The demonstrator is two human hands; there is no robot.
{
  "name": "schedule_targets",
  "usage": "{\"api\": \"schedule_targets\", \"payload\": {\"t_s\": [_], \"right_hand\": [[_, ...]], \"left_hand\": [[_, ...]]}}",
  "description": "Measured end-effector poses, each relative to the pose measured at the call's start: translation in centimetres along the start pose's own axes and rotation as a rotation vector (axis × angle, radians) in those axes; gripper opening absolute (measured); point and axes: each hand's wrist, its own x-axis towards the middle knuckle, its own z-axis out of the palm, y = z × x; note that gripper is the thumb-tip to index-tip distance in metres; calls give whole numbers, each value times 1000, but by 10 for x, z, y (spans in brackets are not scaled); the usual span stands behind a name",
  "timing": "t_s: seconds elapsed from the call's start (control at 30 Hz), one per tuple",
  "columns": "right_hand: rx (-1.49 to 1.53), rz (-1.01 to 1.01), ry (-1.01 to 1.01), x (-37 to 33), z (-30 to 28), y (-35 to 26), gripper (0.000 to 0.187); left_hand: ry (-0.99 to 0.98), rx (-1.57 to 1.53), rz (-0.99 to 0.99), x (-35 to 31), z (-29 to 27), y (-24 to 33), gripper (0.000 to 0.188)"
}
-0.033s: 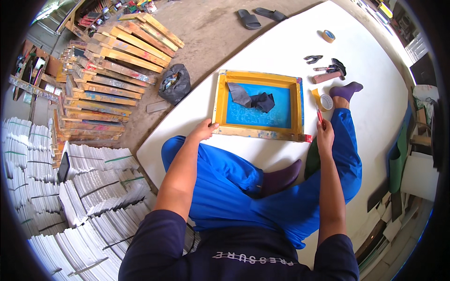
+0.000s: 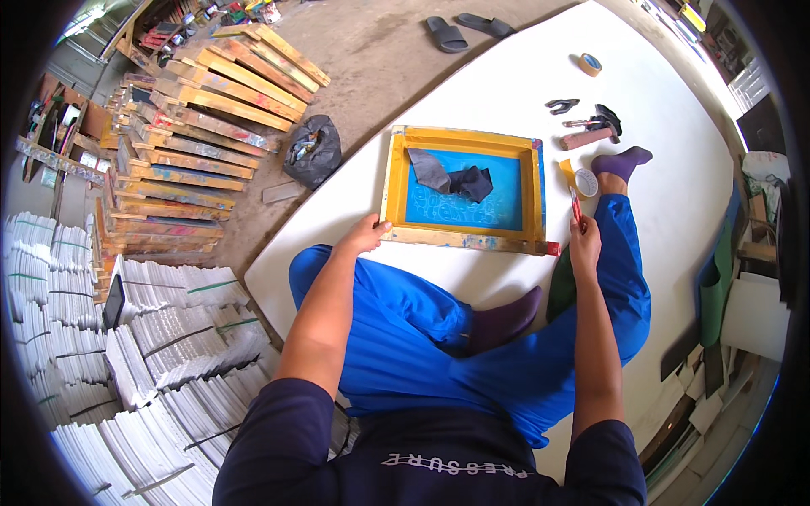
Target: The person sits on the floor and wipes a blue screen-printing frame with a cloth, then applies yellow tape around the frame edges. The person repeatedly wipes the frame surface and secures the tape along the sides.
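Rectangular frame (image 2: 464, 239), paint-stained, yellow inside, with a blue mesh (image 2: 508, 187), lying flat; slim red tool (image 2: 576, 208), held near the frame's right side.

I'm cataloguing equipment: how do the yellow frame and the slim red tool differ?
The yellow frame is broad and rectangular; the red tool is narrow and much smaller. The left grip is on the frame's near-left corner; the right grip holds the tool. Both are being handled.

On the floor (image 2: 375, 59), a dark plastic bag (image 2: 317, 160); left of the bag, stacked, paint-stained wooden frames (image 2: 190, 174); just off its near side, a grey block (image 2: 283, 193); nearer and farther left, white bundles (image 2: 181, 337); beyond, rightward, dark sandals (image 2: 447, 35).
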Motion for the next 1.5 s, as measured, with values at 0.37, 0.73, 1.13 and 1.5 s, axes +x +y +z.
{"api": "schedule_targets", "payload": {"t_s": [0.37, 0.73, 1.13, 1.5], "right_hand": [[-436, -8, 1, 0, 23, 37, 30], [-410, -192, -88, 13, 23, 19, 29], [-314, -899, -499, 5, -5, -38, 28], [-274, -851, -518, 5, -4, -19, 29]], "left_hand": [[507, 230, 243, -7, -5, 22, 43], [518, 380, 527, -15, -1, 37, 26], [310, 662, 886, -38, 17, 63, 37], [313, 727, 882, -34, 21, 57, 13]]}}
